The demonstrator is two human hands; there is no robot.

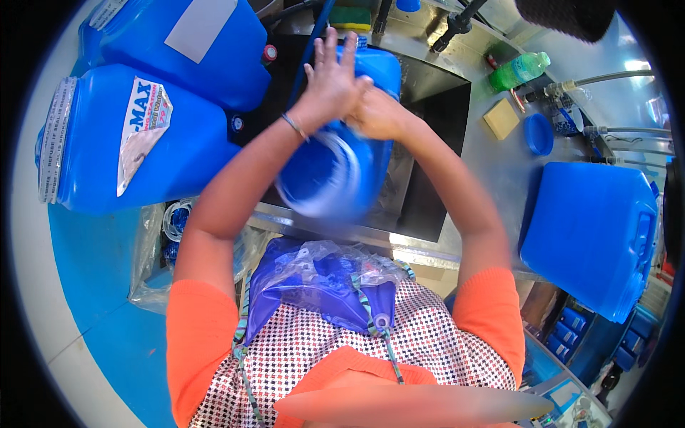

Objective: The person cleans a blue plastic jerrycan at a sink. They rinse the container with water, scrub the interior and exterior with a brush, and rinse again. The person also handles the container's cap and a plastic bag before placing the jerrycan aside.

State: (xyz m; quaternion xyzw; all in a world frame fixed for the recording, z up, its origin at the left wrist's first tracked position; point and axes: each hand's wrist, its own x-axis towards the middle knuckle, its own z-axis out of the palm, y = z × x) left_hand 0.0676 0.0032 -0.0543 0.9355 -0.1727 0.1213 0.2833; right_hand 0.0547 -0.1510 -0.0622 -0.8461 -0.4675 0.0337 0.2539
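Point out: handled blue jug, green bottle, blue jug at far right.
Handled blue jug [372, 170]: head view, side wall.
Green bottle [519, 72]: head view, middle of body.
Far-right blue jug [586, 232]: head view, broad side.

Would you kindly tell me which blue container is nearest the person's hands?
The middle container, over the dark basin: the left hand and right hand are on it, while the left containers and right container lie apart.
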